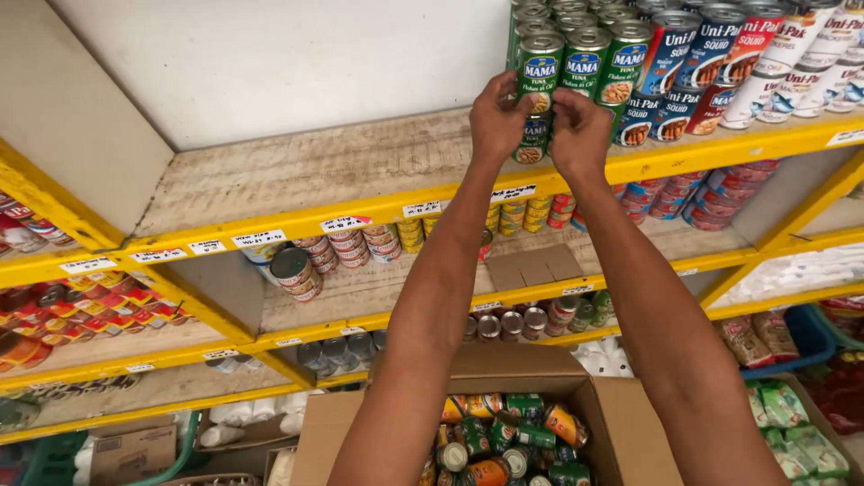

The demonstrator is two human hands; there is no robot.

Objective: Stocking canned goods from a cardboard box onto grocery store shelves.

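Both arms reach up to the top shelf [297,189]. My left hand [497,119] and my right hand [580,133] close around a green tin can [533,137] standing near the shelf's front edge, below stacked green cans [583,63]. To the right of them stand rows of blue and red cans [693,63] and white cans [810,67]. Below my arms an open cardboard box [621,423] holds several green and orange cans [504,441].
Yellow-edged shelves run below with price tags [256,238], small tins [297,270], red sachets [99,306] at left and packets [792,441] at lower right. The left part of the top shelf is bare wood against a white wall.
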